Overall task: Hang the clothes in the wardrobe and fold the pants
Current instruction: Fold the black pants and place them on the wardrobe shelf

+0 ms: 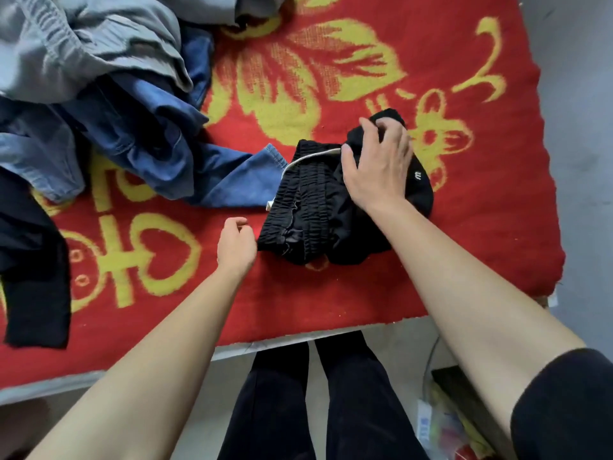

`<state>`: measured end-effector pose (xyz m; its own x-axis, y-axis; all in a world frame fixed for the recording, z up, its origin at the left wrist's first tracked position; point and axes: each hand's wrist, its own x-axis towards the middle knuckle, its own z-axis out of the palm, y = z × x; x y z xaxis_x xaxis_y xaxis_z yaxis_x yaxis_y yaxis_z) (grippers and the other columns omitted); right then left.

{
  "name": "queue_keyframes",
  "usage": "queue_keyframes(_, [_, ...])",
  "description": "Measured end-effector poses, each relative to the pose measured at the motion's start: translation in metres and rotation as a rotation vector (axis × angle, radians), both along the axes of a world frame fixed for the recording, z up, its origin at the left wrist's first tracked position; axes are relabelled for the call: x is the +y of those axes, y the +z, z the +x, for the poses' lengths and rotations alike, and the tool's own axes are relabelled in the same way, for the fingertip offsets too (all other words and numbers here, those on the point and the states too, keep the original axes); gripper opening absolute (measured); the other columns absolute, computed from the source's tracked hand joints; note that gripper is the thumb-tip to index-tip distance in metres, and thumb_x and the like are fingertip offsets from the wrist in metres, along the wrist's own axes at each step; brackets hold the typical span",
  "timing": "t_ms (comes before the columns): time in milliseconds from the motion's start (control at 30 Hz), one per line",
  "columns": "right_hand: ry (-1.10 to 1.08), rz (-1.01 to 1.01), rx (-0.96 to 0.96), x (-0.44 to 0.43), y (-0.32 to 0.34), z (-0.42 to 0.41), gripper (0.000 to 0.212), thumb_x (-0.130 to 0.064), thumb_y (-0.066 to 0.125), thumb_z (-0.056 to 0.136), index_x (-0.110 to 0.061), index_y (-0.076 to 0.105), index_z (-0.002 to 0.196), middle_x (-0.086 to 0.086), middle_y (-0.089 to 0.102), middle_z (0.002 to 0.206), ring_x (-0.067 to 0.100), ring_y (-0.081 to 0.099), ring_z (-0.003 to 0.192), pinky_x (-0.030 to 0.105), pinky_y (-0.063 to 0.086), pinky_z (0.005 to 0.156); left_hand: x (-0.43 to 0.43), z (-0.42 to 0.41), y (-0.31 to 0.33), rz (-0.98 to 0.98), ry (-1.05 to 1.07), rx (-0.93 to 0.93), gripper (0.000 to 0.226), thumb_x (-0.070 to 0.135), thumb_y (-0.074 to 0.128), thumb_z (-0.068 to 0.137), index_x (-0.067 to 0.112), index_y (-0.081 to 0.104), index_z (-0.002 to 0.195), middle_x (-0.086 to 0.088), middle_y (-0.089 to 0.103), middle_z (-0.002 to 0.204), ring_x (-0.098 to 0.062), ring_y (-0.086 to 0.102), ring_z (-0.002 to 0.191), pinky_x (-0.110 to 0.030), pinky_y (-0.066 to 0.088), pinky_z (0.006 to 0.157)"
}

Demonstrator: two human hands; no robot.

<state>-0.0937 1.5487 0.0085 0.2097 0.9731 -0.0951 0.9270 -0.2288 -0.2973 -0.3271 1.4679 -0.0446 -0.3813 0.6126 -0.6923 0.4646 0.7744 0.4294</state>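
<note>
Denim jeans [159,151] and grey clothes [83,44] are sitting heaped far left. The left hand [236,245] is hovering loosely curled, holding nothing, just beside the black pants [308,207] bundled mid-blanket. The right hand [378,167] is gripping their top fold. They're looking soft, light and floppy, so I'd be grabbing the elastic waistband. A fuzzy red-and-yellow blanket [331,293] is covering the bed, with grey floor [580,127] on the right.

A single wide-angle view from my head, facing forward and steeply down onto a red blanket [331,293]. My bare forearms [149,360] enter from the bottom corners, large and close to the lens. Black pants [308,207] lie near centre, within my reach. My legs [331,410] show at the bottom, the floor [580,161] at right.
</note>
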Motion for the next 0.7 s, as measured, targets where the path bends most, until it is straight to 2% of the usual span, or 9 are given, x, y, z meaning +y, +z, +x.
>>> queue_keyframes(67, [0.135, -0.045, 0.091, 0.028, -0.009, -0.014, 0.048, -0.038, 0.04, 0.103, -0.012, 0.05, 0.142, 0.01, 0.047, 0.138, 0.027, 0.039, 0.133, 0.041, 0.031, 0.112, -0.024, -0.007, -0.012, -0.044, -0.048, -0.096, 0.045, 0.004, 0.055, 0.086, 0.012, 0.052, 0.13, -0.005, 0.06, 0.122, -0.025, 0.056, 0.116, -0.034, 0.042, 0.102])
queue_keyframes(167, [0.292, -0.339, 0.187, 0.048, -0.029, -0.037, 0.052, -0.045, 0.032, 0.105, -0.015, 0.046, 0.145, 0.01, 0.05, 0.142, 0.03, 0.043, 0.133, 0.044, 0.037, 0.107, -0.044, -0.011, -0.027, 0.026, -0.217, -0.194, 0.061, 0.009, 0.068, 0.07, 0.02, 0.057, 0.129, -0.001, 0.064, 0.123, -0.018, 0.058, 0.115, -0.034, 0.044, 0.104])
queue_keyframes(233, [0.311, -0.522, 0.129, 0.043, -0.041, -0.045, 0.06, -0.059, 0.028, 0.102, -0.019, 0.047, 0.143, 0.01, 0.052, 0.141, 0.032, 0.048, 0.131, 0.046, 0.04, 0.103, -0.048, -0.007, -0.028, 0.074, -0.229, -0.203, 0.035, 0.014, 0.074, 0.076, 0.018, 0.066, 0.11, 0.003, 0.068, 0.105, -0.013, 0.059, 0.098, -0.03, 0.046, 0.091])
queue_keyframes(300, [0.24, -0.543, 0.047, 0.03, -0.046, -0.046, 0.068, -0.068, 0.033, 0.096, -0.019, 0.047, 0.14, 0.01, 0.054, 0.138, 0.034, 0.052, 0.127, 0.046, 0.043, 0.098, -0.05, -0.002, -0.021, 0.094, -0.122, -0.262, 0.012, 0.014, 0.072, 0.086, 0.02, 0.062, 0.09, 0.004, 0.062, 0.087, -0.012, 0.052, 0.079, -0.03, 0.042, 0.075])
queue_keyframes(367, [0.157, -0.561, -0.005, 0.022, -0.042, -0.042, 0.078, -0.074, 0.042, 0.09, -0.018, 0.039, 0.144, 0.012, 0.052, 0.141, 0.035, 0.054, 0.126, 0.045, 0.045, 0.093, -0.049, 0.003, -0.013, 0.079, 0.027, -0.328, 0.019, 0.013, 0.067, 0.09, 0.024, 0.053, 0.084, -0.001, 0.057, 0.081, -0.014, 0.047, 0.073, -0.03, 0.041, 0.069])
queue_keyframes(433, [0.173, -0.712, -0.075, 0.02, -0.031, -0.034, 0.087, -0.073, 0.049, 0.086, -0.019, 0.031, 0.152, 0.012, 0.05, 0.145, 0.034, 0.053, 0.128, 0.043, 0.045, 0.095, -0.045, 0.006, -0.004, 0.083, 0.184, -0.339, 0.027, 0.005, 0.059, 0.091, 0.025, 0.044, 0.082, -0.005, 0.05, 0.079, -0.017, 0.046, 0.076, -0.036, 0.041, 0.069])
queue_keyframes(500, [0.188, -0.933, -0.087, 0.019, -0.017, -0.023, 0.078, -0.064, 0.061, 0.082, -0.016, 0.048, 0.142, 0.01, 0.062, 0.128, 0.029, 0.062, 0.112, 0.037, 0.049, 0.092, -0.036, 0.009, 0.012, 0.1, 0.274, -0.348, 0.028, -0.001, 0.054, 0.091, 0.024, 0.042, 0.086, -0.003, 0.049, 0.079, -0.019, 0.05, 0.078, -0.038, 0.047, 0.068])
queue_keyframes(600, [0.1, -1.219, 0.224, 0.009, -0.003, -0.005, 0.052, -0.044, 0.07, 0.079, -0.007, 0.058, 0.113, 0.012, 0.058, 0.107, 0.027, 0.062, 0.082, 0.039, 0.056, 0.084, -0.025, 0.012, 0.033, 0.12, 0.226, -0.454, 0.027, 0.001, 0.057, 0.092, 0.023, 0.057, 0.107, -0.004, 0.056, 0.085, -0.013, 0.054, 0.073, -0.027, 0.052, 0.065])
queue_keyframes(700, [-0.111, -1.05, 0.515, -0.004, 0.027, 0.023, 0.027, -0.028, 0.061, 0.07, -0.011, 0.056, 0.09, 0.007, 0.051, 0.087, 0.026, 0.055, 0.07, 0.034, 0.053, 0.062, -0.012, 0.021, 0.055, 0.13, 0.06, -0.479, 0.018, 0.008, 0.062, 0.089, 0.024, 0.066, 0.094, -0.007, 0.065, 0.087, -0.016, 0.055, 0.07, -0.028, 0.049, 0.06])
